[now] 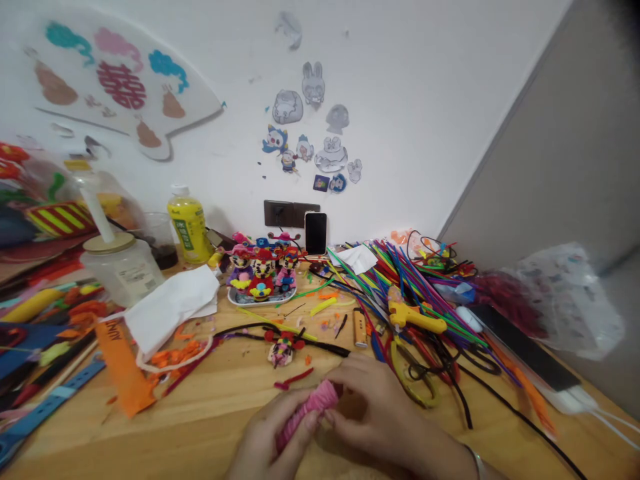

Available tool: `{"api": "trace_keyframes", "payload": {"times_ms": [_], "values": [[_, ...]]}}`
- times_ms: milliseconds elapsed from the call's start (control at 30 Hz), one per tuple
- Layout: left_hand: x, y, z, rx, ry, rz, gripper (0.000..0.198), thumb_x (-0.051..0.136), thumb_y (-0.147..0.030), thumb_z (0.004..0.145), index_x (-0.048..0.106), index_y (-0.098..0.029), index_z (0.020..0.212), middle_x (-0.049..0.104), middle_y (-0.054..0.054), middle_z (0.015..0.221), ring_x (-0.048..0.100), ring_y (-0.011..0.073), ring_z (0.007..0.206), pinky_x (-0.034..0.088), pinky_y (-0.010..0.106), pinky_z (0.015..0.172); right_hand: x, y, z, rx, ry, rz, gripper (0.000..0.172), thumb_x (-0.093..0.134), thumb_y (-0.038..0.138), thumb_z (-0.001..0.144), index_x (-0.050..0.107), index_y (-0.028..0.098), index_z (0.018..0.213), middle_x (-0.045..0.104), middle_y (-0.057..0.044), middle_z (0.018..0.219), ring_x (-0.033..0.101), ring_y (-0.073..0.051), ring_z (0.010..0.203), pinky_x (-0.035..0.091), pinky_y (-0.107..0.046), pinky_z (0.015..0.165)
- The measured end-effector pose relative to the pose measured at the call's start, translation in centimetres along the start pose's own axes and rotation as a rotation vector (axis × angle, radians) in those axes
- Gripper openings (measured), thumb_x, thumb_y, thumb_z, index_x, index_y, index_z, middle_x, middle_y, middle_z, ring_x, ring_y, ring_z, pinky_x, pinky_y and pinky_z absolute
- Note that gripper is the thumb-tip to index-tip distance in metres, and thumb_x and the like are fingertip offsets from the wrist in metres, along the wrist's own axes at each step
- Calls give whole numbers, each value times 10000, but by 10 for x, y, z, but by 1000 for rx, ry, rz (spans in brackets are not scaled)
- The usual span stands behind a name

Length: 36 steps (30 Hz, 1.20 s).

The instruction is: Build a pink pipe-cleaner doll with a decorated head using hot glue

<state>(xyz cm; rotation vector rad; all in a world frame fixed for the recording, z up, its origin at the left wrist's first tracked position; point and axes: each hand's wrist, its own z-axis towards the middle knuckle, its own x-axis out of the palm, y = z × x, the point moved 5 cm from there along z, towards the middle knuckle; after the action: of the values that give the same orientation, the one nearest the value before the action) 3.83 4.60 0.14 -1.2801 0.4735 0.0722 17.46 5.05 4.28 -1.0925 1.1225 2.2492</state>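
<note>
A pink ribbed roll (306, 413), which looks like coiled pipe cleaner, is held low over the front of the table. My left hand (273, 433) wraps its fingers and thumb around the roll. At the roll's upper right end, my right hand (373, 400) is closed with its fingertips pinching the edge. Just beyond my hands lies a small figure head (281, 348) with red and pink trim, along with a short red pipe cleaner piece (294, 379). Parts of the roll are hidden by my fingers.
Finished figures stand on a tray (263, 300). To the right lie a bundle of coloured pipe cleaners (395, 267), a yellow glue gun (417, 316), scissors (415, 380), a lighter (359, 328) and a power bank (530, 347). A bottle (189, 227), a jar (120, 267) and orange scraps (123, 367) are left.
</note>
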Motion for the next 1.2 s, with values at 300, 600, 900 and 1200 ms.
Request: {"api": "trace_keyframes", "payload": {"times_ms": [300, 600, 900, 1200], "values": [[3, 2, 0, 118, 15, 166, 226, 523, -259, 788, 638, -276, 982, 718, 39, 915, 656, 179, 820, 505, 230, 749, 6, -2, 0, 86, -10, -11, 132, 601, 147, 602, 587, 187, 728, 628, -16, 716, 547, -154, 686, 393, -241, 614], [4, 5, 2, 54, 19, 149, 218, 534, -261, 777, 636, -260, 970, 709, 41, 963, 646, 189, 855, 495, 245, 764, 2, 2, 2, 58, 80, 86, 123, 599, 207, 698, 604, 202, 821, 639, -4, 767, 553, -141, 719, 387, -228, 635], [5, 1, -3, 101, 9, 190, 224, 534, -242, 783, 622, -254, 988, 706, 38, 964, 645, 170, 862, 489, 216, 775, 6, 2, 2, 55, 101, 47, 80, 587, 224, 722, 608, 205, 798, 635, 5, 746, 544, -134, 708, 369, -226, 636], [6, -1, 0, 160, 52, 167, 249, 484, -228, 814, 592, -245, 1037, 690, 53, 984, 633, 162, 883, 486, 224, 792, 10, -3, -2, 95, 121, 46, 100, 538, 251, 782, 616, 193, 805, 634, -14, 768, 537, -142, 741, 364, -232, 660]]}}
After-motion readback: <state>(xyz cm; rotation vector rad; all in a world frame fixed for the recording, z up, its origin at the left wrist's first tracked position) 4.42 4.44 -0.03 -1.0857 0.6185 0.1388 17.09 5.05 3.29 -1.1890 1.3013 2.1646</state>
